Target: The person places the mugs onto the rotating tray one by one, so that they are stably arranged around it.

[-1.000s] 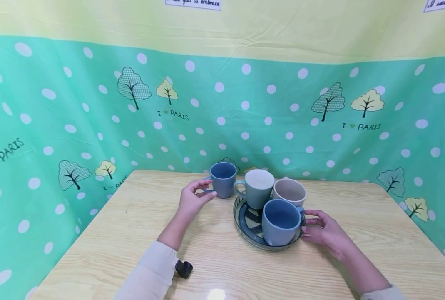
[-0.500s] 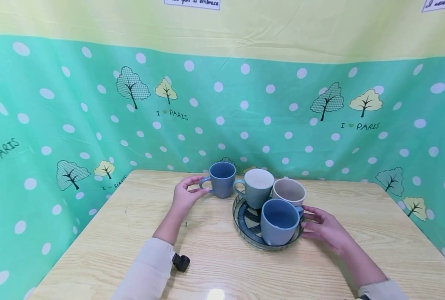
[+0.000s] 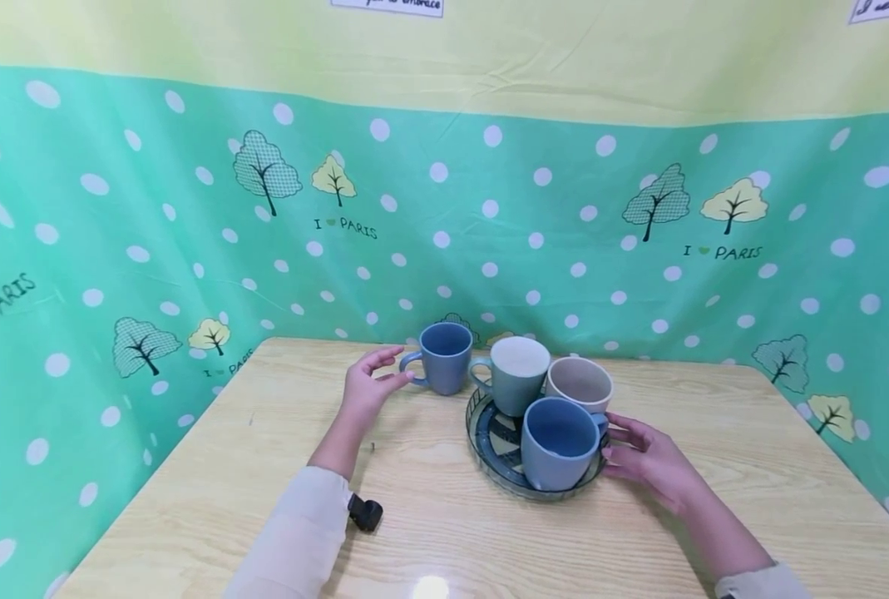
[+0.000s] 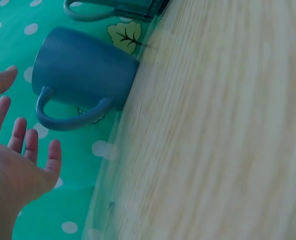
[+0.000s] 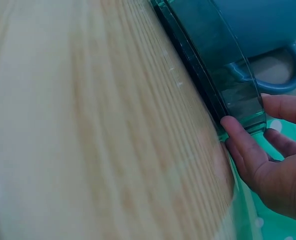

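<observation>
A blue mug (image 3: 446,366) stands upright on the table, left of a round glass tray (image 3: 500,481) with a dark patterned base. My left hand (image 3: 367,388) is beside the mug's handle, fingers spread and nothing held. In the left wrist view the fingers are apart from the handle (image 4: 70,122). The tray holds a green mug (image 3: 515,391) with a pale top, a cream mug (image 3: 580,381) and a larger blue-grey mug (image 3: 556,453). My right hand (image 3: 654,462) touches the tray's right side, thumb low on the wall and a finger by the rim in the right wrist view.
A light wooden table (image 3: 429,532) lies under everything. Behind it hangs a green and yellow curtain (image 3: 444,208) with dots and trees. A small black device (image 3: 365,513) is strapped at the left sleeve.
My left hand has drawn back leftward from the blue mug's handle, its fingers opening away. The right hand stays at the tray's side, and the mugs and tray hold their places.
</observation>
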`<control>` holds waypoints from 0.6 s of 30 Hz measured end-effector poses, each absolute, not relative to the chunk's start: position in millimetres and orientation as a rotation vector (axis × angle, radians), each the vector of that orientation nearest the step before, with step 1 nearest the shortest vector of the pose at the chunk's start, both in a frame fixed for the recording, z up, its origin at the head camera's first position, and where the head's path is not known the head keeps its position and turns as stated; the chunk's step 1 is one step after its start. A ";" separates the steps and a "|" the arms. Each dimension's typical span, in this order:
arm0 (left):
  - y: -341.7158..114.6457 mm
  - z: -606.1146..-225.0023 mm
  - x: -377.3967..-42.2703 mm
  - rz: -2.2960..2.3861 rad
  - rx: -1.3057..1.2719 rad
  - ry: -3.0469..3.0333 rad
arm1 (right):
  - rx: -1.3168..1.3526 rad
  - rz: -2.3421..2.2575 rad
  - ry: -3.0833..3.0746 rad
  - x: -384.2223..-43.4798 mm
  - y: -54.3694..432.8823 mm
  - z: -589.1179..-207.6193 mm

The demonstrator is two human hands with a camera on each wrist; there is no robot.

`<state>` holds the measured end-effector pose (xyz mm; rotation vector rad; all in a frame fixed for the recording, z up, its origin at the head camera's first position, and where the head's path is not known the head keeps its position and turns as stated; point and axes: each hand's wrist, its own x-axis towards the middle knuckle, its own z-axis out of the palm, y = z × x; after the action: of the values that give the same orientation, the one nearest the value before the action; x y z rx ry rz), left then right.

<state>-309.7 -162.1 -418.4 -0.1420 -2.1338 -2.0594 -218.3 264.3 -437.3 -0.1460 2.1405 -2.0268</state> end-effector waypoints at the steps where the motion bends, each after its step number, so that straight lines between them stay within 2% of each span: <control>1: -162.4 -418.9 -310.4 -2.063 -0.139 -2.129 | -0.144 -2.034 2.137 -218.2 264.3 -437.7; 18: -166.7 -437.3 -333.6 -2.030 -0.102 -2.212 | -0.106 -2.031 2.139 -213.8 260.1 -436.0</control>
<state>-333.6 -166.7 -437.3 -0.1022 -2.2121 -2.0301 -213.8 260.1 -436.0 -0.1064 2.1388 -2.0313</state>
